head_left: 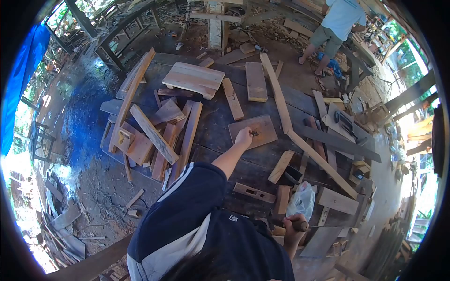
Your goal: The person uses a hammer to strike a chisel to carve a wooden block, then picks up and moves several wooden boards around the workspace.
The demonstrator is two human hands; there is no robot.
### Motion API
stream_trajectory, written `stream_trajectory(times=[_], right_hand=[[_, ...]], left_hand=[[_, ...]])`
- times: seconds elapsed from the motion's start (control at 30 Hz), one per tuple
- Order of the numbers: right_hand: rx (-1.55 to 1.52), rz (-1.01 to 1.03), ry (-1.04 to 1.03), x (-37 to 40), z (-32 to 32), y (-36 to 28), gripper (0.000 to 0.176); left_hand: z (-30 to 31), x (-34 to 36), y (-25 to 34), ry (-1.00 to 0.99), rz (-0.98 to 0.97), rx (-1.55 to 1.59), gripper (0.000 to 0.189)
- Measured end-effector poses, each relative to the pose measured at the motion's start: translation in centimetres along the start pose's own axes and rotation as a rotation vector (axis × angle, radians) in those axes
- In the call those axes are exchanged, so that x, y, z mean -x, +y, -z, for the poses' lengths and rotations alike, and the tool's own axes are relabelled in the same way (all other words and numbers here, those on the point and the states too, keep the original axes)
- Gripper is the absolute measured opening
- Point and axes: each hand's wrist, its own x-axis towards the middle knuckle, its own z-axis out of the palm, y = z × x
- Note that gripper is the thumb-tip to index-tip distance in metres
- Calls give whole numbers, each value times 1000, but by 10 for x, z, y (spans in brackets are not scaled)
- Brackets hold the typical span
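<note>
1. Left hand: reached forward over the workbench, with the arm stretched out from a navy sleeve. The fingers are curled closed around a small dark object, too small to identify. The hand rests on the flat board.
2. Flat board: a rectangular panel lying flat near the middle of the workbench, just left of the long batten. The small dark object sits on its near left part, at the fingertips.
3. Right hand: held close to the body at the near edge of the workbench, in a closed fist around a wooden-handled tool. The working end of the tool cannot be made out.
4. Long batten: lies along the bench away from the person and meets a second strip at an angle.
5. Plastic bag: crumpled, just beyond the right hand, among short offcuts.
6. Stack of planks: at the far left of the bench, well apart from both hands.
7. Another person: stands beyond the bench at the upper right, facing away.
</note>
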Motion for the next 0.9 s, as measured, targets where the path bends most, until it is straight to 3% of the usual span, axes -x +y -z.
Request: stream_trajectory(times=[0.1,0.17,0.23,0.37,0.43,0.5,0.63,0.67,0.8,0.83,0.87,0.9], right_hand=[[8,-39,-6,2,-3,2,10],[46,-36,-15,1,-7,8,10],[144,107,-49,-3,-14,23,11],[151,34,-60,-5,-40,46,8],[124,-21,-68,2,-45,48,8],[116,83,-50,7,-50,43,9],[24,-4,-116,19,-69,23,10],[76,87,-228,22,-74,28,11],[185,286,-540,31,-97,5,12],[243,380,-636,32,-101,-14,15],[234,245,-660,33,-99,-33,19],[196,209,-661,31,-96,-59,23]], left_hand=[[23,54,2,134,-35,132,18],[37,105,-15,121,-107,61,22],[50,167,-34,-6,-129,120,25],[97,259,-44,-340,-117,-19,37],[105,281,-46,-444,-80,-53,43],[110,296,-48,-497,-166,-214,59],[136,289,31,-610,-379,-128,77],[137,285,48,-676,-437,-49,82],[115,282,77,-652,-572,257,70],[114,280,78,-851,-404,294,58],[114,278,78,-1046,-227,324,47],[115,280,82,-1057,-234,314,47]])
